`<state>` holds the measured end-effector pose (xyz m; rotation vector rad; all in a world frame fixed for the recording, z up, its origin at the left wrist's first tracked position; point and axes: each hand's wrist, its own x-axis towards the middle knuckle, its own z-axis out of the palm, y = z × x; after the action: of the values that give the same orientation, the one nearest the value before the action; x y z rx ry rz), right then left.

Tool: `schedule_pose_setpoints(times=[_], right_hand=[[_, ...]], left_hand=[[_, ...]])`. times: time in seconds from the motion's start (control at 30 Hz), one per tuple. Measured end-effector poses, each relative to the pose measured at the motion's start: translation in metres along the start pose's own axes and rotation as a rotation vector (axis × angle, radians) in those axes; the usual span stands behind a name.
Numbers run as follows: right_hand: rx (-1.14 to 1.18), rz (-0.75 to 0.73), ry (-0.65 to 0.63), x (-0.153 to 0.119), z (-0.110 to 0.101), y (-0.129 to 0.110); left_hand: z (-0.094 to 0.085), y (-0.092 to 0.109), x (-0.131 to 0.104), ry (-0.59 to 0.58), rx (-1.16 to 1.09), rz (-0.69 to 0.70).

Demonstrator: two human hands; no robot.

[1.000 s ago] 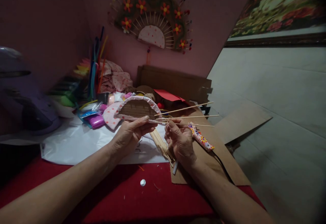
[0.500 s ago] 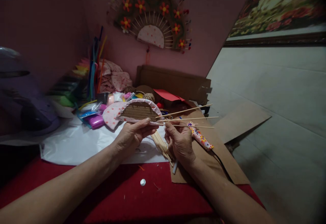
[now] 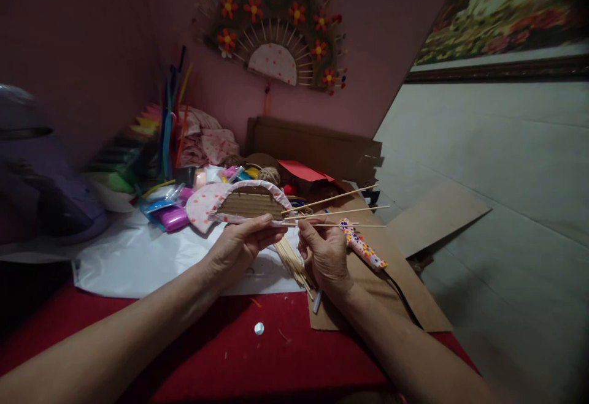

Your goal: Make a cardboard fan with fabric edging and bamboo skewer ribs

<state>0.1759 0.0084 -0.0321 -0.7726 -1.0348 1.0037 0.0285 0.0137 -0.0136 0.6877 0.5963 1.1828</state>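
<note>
My left hand (image 3: 243, 237) is closed on the lower edge of a half-round cardboard piece (image 3: 251, 203), its rim wrapped in white cloth with reddish dots. Three thin wooden sticks (image 3: 340, 211) stick out to the right from the piece's right end. My right hand (image 3: 324, 251) pinches the lowest stick close to that end; the fingertips partly hide the join. Behind the piece, at its left, lies a second dotted cloth-covered shape (image 3: 202, 208). Under my hands a bundle of loose wooden sticks (image 3: 293, 264) lies on white plastic sheeting (image 3: 175, 263).
A flower-patterned glue gun (image 3: 363, 244) with a black cord lies on flat cardboard (image 3: 381, 306) at the right. Coloured clay packets (image 3: 175, 217) and pipe cleaners (image 3: 170, 122) are at the back left. A finished fan decoration (image 3: 272, 64) hangs above. A purple container (image 3: 46, 177) stands far left.
Both hands keep their grip with almost no movement. The outer ends of the sticks have shifted slightly up and to the left.
</note>
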Motion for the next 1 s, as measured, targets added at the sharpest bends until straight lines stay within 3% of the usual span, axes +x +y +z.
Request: schedule_pose_setpoints(times=[1.0], right_hand=[[0.021,-0.006,-0.017,0.0008,-0.0034,0.0079]], left_hand=[[0.0006,0.0003,-0.0009,0.029,-0.031,-0.03]])
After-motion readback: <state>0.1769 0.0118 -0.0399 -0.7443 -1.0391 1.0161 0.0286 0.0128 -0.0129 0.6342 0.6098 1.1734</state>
